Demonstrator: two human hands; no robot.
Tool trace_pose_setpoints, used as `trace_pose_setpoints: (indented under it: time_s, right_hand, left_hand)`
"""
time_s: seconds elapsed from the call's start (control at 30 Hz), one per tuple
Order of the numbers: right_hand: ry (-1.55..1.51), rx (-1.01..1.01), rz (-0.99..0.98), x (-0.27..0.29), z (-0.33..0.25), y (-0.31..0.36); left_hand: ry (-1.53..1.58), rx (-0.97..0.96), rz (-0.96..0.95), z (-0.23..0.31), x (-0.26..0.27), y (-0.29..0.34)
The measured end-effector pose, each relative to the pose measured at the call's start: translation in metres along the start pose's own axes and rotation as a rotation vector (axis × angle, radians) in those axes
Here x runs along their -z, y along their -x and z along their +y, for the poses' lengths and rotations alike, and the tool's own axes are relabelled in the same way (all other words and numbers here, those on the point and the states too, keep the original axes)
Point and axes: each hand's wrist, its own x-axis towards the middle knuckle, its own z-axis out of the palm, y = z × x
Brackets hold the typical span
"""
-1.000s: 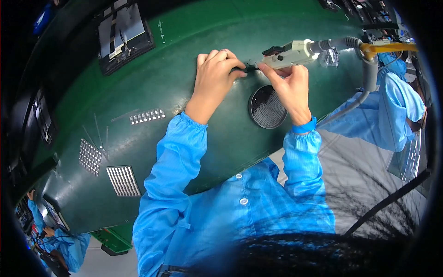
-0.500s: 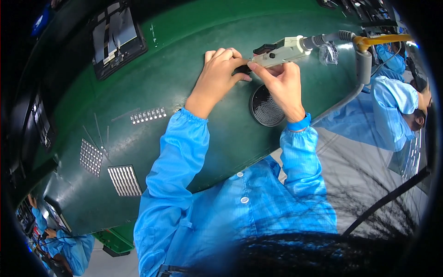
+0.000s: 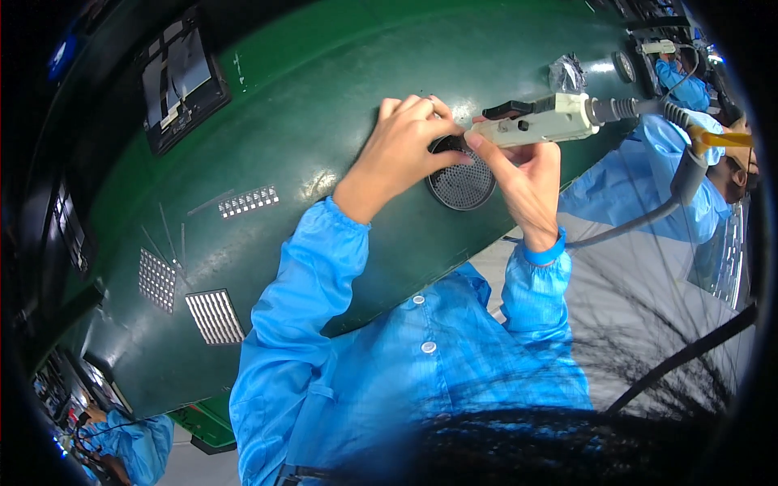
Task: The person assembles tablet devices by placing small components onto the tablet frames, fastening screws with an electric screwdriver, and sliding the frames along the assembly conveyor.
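Note:
A large dark green curved housing (image 3: 324, 162) fills the view. My right hand (image 3: 523, 182) grips a cream-coloured power screwdriver (image 3: 539, 121), held level with its tip pointing left. A grey hose (image 3: 648, 215) runs from its rear. My left hand (image 3: 405, 150) pinches something small at the tool's tip, right at the upper rim of a round black perforated grille (image 3: 462, 182) set in the housing. What the fingers pinch is hidden.
The housing carries a dark rectangular panel (image 3: 182, 77) at upper left and several pale perforated vents (image 3: 215, 316). Another person in a blue coat (image 3: 689, 154) works at the right, one more (image 3: 130, 441) at lower left. Grey floor lies lower right.
The view has shifted, so both hands and the screwdriver sit slightly lower and more central. Both hands stay together at the grille's upper rim.

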Motion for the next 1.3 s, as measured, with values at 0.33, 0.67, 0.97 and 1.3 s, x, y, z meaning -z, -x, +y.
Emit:
trace_pose_setpoints:
  time_s: [0.33, 0.67, 0.97, 1.3]
  right_hand:
    - [-0.067, 0.108, 0.158, 0.019, 0.016, -0.012]
    - [-0.068, 0.104, 0.189, 0.035, 0.017, -0.023]
    - [-0.078, 0.137, 0.167, 0.046, 0.017, -0.038]
    - [-0.030, 0.085, 0.126, 0.050, 0.007, -0.047]
  left_hand:
    - [-0.004, 0.034, 0.024, -0.007, -0.009, -0.006]
    - [-0.190, 0.028, 0.005, -0.037, -0.007, -0.042]
    - [-0.547, -0.091, 0.021, -0.033, -0.034, -0.044]
    - [-0.186, -0.036, -0.017, -0.014, -0.021, -0.048]
